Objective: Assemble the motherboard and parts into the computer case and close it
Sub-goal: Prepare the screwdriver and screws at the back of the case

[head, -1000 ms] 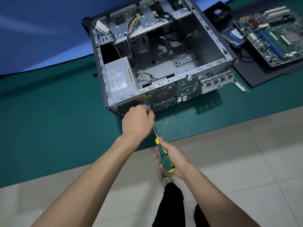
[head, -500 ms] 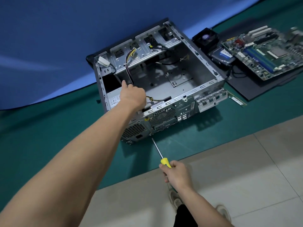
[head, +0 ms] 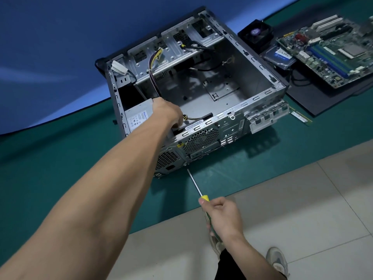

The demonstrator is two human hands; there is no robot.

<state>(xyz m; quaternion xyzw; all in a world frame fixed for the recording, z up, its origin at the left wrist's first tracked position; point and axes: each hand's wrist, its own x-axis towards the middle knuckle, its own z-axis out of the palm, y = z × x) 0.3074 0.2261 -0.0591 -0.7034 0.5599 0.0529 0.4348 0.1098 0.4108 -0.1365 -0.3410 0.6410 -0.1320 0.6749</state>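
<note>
The open grey computer case (head: 260, 98) lies on a green mat, its inside bare metal. A silver power supply (head: 137, 116) sits in its near left corner. My left hand (head: 167, 113) reaches into the case and rests on the power supply's inner edge, fingers curled down over it. My right hand (head: 222, 215) grips the green and yellow handle of a screwdriver (head: 194, 183), whose tip touches the case's rear panel low down near a screw. The green motherboard (head: 331, 49) lies on a black mat at the far right.
A black cooler fan (head: 255, 34) and a hard drive (head: 279, 57) sit between case and motherboard. A memory stick (head: 300, 117) lies on the green mat (head: 50, 168) right of the case. Cable bundles (head: 153, 67) hang inside the case. My shoes stand on the tiled floor (head: 302, 199).
My left hand left the rear panel and went onto the power supply inside the case. My right hand drew back with the screwdriver and lowered its tip to the panel's bottom edge.
</note>
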